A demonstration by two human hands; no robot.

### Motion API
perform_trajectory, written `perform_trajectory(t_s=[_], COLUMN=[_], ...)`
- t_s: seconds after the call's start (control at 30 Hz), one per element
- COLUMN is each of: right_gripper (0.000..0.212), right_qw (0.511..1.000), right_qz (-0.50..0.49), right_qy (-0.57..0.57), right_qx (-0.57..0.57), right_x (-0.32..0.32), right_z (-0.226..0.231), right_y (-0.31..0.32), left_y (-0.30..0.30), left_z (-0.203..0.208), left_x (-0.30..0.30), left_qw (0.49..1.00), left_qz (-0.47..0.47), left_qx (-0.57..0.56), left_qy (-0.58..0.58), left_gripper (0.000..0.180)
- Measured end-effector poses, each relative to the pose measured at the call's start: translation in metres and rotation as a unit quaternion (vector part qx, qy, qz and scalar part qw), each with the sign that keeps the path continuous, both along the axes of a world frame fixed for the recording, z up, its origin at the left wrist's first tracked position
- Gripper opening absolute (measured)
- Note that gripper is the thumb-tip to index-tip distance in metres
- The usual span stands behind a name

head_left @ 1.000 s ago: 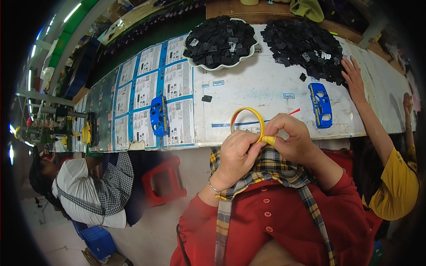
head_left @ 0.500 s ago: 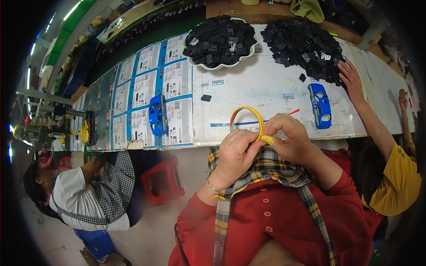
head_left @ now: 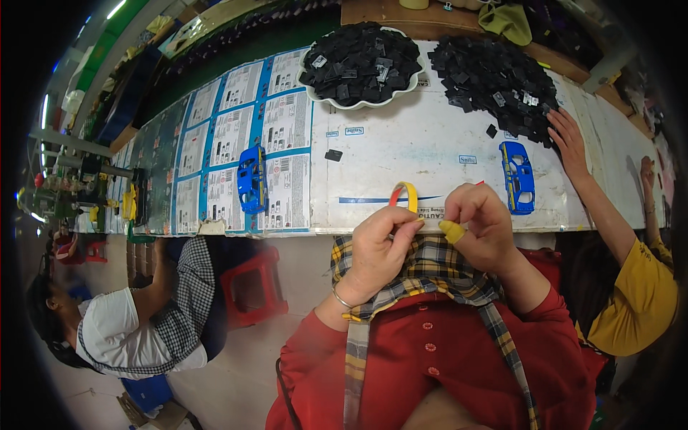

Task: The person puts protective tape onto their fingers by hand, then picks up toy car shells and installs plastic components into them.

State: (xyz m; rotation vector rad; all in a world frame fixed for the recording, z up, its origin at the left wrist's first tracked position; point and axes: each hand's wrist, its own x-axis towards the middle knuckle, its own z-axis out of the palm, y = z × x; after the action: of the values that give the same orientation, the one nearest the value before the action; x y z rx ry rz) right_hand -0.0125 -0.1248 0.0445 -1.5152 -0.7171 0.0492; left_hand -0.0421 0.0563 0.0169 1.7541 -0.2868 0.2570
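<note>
My left hand (head_left: 380, 247) is closed around the lower part of a narrow roll of yellow tape (head_left: 410, 195) with a red inner side. The roll stands up above my fingers, over the table's front edge. To its right, my right hand (head_left: 481, 228) has its fingers curled in, with a yellow piece of tape (head_left: 452, 231) at the thumb tip. Whether that piece is wrapped around the thumb or only pinched, I cannot tell. A gap shows between my hands. Beyond them lie a blue toy car body (head_left: 517, 178) at right and another blue car body (head_left: 251, 180) at left.
A scalloped white bowl (head_left: 362, 105) heaped with small black plastic pieces stands at the back, beside a loose pile of black pieces (head_left: 494, 82). A co-worker's hand (head_left: 570, 141) touches that pile. Another person (head_left: 136, 322) sits at left, near a red stool (head_left: 251, 287).
My hands have moved apart, the right one away from the roll. The tape roll has turned and sunk lower into my left hand.
</note>
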Motion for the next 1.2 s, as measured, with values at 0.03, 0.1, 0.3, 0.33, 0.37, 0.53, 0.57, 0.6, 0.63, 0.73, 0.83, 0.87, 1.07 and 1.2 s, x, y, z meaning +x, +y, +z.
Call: perform_trajectory(t_s=[0.03, 0.1, 0.3, 0.33, 0.37, 0.53, 0.57, 0.6, 0.63, 0.73, 0.83, 0.87, 1.07, 1.2], right_gripper=[0.027, 0.026, 0.037, 0.042, 0.042, 0.049, 0.049, 0.048, 0.047, 0.045, 0.043, 0.043, 0.043, 0.038], right_qw=[0.998, 0.993, 0.974, 0.969, 0.969, 0.982, 0.983, 0.987, 0.991, 0.988, 0.975, 0.975, 0.972, 0.992], right_qz=[-0.004, -0.007, 0.007, 0.014, 0.015, -0.023, -0.023, -0.044, -0.065, -0.103, -0.124, -0.123, -0.114, -0.112], right_qy=[0.043, 0.090, 0.208, 0.230, 0.229, 0.182, 0.181, 0.151, 0.121, 0.010, -0.122, -0.123, -0.148, 0.011], right_qx=[0.053, 0.077, 0.091, 0.091, 0.090, 0.036, 0.035, 0.021, 0.006, -0.111, -0.137, -0.138, -0.142, -0.057], right_x=[0.000, -0.001, -0.004, -0.005, -0.006, -0.005, -0.005, -0.005, -0.005, -0.004, 0.000, 0.002, 0.002, -0.001], right_z=[-0.001, -0.003, -0.001, -0.001, -0.001, -0.009, -0.012, -0.016, -0.018, -0.020, -0.012, -0.012, -0.013, -0.016], right_y=[0.000, 0.005, 0.011, 0.012, 0.013, 0.014, 0.014, 0.014, 0.013, 0.012, 0.014, 0.012, 0.012, 0.015], left_y=[-0.001, -0.005, -0.010, -0.011, -0.011, -0.016, -0.017, -0.017, -0.018, -0.018, -0.020, -0.020, -0.023, -0.027], left_z=[-0.001, 0.000, 0.005, 0.006, 0.007, 0.008, 0.007, 0.007, 0.007, 0.007, 0.007, 0.005, 0.002, 0.003], left_x=[-0.001, -0.002, 0.000, -0.001, -0.001, -0.002, -0.003, -0.003, -0.003, -0.002, -0.002, -0.001, -0.001, -0.002], left_qw=[1.000, 0.985, 0.948, 0.949, 0.944, 0.940, 0.939, 0.938, 0.938, 0.931, 0.926, 0.924, 0.915, 0.902], left_qz=[0.003, 0.010, -0.028, -0.027, -0.032, -0.039, -0.041, -0.043, -0.043, -0.046, -0.041, -0.045, -0.050, -0.054], left_qx=[-0.002, -0.146, -0.276, -0.277, -0.292, -0.305, -0.307, -0.309, -0.310, -0.326, -0.339, -0.344, -0.369, -0.398], left_qy=[-0.001, 0.088, 0.153, 0.152, 0.151, 0.148, 0.150, 0.153, 0.152, 0.159, 0.161, 0.159, 0.156, 0.159], left_gripper=[0.016, 0.009, 0.014, 0.014, 0.018, 0.027, 0.027, 0.028, 0.028, 0.027, 0.025, 0.024, 0.024, 0.023])
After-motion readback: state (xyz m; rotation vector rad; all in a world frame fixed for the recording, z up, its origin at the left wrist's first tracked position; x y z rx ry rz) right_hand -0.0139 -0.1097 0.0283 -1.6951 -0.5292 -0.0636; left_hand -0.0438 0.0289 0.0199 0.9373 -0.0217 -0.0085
